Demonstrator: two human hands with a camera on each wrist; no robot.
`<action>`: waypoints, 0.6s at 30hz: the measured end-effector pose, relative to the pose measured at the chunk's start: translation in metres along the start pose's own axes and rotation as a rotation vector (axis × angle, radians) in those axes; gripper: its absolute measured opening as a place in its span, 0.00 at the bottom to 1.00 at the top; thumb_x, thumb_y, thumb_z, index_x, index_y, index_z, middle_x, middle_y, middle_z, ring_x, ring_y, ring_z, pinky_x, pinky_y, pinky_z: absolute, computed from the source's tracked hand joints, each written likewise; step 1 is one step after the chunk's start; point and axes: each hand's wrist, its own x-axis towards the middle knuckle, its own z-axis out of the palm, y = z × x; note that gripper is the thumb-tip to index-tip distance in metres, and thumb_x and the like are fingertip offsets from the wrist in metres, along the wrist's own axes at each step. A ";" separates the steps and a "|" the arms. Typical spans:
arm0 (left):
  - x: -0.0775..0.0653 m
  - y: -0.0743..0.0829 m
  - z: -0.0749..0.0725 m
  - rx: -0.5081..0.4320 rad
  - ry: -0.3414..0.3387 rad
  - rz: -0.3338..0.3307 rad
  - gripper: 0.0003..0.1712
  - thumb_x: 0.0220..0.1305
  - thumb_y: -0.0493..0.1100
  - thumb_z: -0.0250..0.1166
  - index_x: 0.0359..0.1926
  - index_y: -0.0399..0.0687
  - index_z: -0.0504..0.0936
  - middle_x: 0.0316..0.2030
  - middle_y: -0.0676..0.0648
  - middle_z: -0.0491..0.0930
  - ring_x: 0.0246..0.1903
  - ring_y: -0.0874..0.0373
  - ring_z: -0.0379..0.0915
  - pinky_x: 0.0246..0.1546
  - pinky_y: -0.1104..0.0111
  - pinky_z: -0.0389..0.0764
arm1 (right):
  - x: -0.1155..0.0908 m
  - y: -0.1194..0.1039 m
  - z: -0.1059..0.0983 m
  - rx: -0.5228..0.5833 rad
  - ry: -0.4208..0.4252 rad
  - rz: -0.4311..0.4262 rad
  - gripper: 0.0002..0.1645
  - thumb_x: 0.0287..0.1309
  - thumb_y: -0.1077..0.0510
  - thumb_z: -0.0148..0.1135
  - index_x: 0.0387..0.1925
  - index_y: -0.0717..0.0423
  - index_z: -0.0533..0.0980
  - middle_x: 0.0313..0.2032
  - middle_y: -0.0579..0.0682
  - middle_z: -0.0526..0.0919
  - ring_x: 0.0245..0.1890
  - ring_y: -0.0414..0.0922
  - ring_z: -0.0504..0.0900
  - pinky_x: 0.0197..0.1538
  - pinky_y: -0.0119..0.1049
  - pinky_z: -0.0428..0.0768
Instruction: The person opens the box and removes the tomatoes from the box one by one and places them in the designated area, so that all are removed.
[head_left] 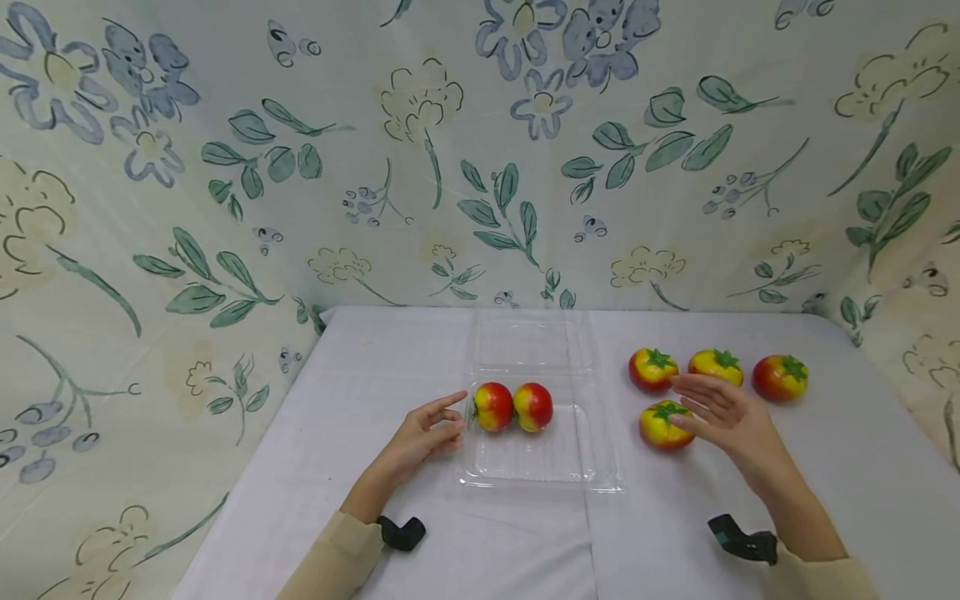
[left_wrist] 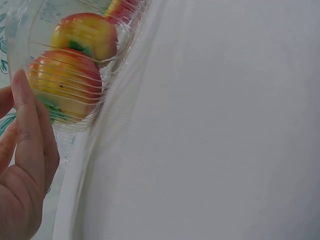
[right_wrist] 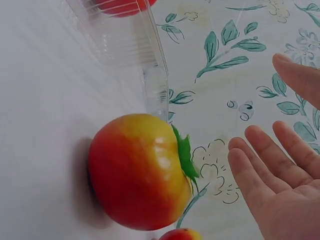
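Note:
Two red-and-yellow fruits (head_left: 513,407) with green leafy tops lie side by side in the back left of a clear plastic clamshell box (head_left: 525,467). My left hand (head_left: 426,435) is at the box's left side, fingertips right at the wall beside the nearer fruit (left_wrist: 65,82); its fingers are loosely bent and hold nothing. Above the front fruit (head_left: 666,427) of the group on the right is my right hand (head_left: 731,417), fingers spread and thumb apart. In the right wrist view, that hand (right_wrist: 280,175) shows nothing in its grasp, with a large fruit (right_wrist: 140,172) beside it.
Behind the front fruit stand three more in a row: a left one (head_left: 652,370), a middle one (head_left: 715,367) partly behind my right hand, and a right one (head_left: 781,377). The box's raised lid (head_left: 531,337) lies back toward the floral curtain (head_left: 450,167). A white cloth covers the table (head_left: 360,358).

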 end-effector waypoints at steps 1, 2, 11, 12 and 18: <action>0.000 0.000 0.000 0.001 -0.001 0.001 0.33 0.68 0.37 0.66 0.72 0.48 0.68 0.45 0.43 0.74 0.32 0.59 0.79 0.41 0.72 0.84 | 0.000 -0.001 0.002 -0.014 -0.001 0.003 0.33 0.61 0.63 0.69 0.65 0.62 0.68 0.60 0.52 0.76 0.56 0.32 0.76 0.53 0.24 0.77; 0.000 0.000 0.000 0.002 -0.003 0.003 0.33 0.68 0.37 0.66 0.72 0.48 0.68 0.45 0.43 0.74 0.32 0.59 0.79 0.41 0.72 0.84 | 0.000 -0.003 0.004 -0.030 -0.003 0.006 0.33 0.61 0.62 0.70 0.65 0.62 0.68 0.60 0.52 0.77 0.55 0.31 0.77 0.53 0.24 0.77; -0.001 0.001 0.001 0.004 -0.005 0.005 0.33 0.68 0.37 0.66 0.72 0.47 0.68 0.45 0.43 0.73 0.32 0.60 0.79 0.41 0.72 0.84 | 0.002 -0.011 0.023 -0.072 -0.037 0.021 0.33 0.59 0.60 0.72 0.64 0.61 0.70 0.61 0.63 0.75 0.52 0.27 0.77 0.54 0.24 0.76; -0.001 0.001 0.001 0.003 -0.004 0.006 0.33 0.68 0.37 0.66 0.72 0.47 0.68 0.45 0.43 0.73 0.32 0.60 0.79 0.41 0.72 0.84 | 0.003 -0.011 0.025 -0.065 -0.044 0.018 0.33 0.59 0.60 0.72 0.64 0.60 0.70 0.61 0.63 0.75 0.53 0.27 0.77 0.54 0.24 0.76; -0.001 0.002 0.002 -0.003 -0.006 0.007 0.34 0.68 0.37 0.66 0.72 0.47 0.68 0.45 0.44 0.73 0.32 0.60 0.79 0.41 0.72 0.84 | 0.006 -0.014 0.036 -0.031 -0.073 0.016 0.34 0.57 0.59 0.73 0.63 0.58 0.72 0.61 0.63 0.75 0.55 0.33 0.78 0.53 0.26 0.78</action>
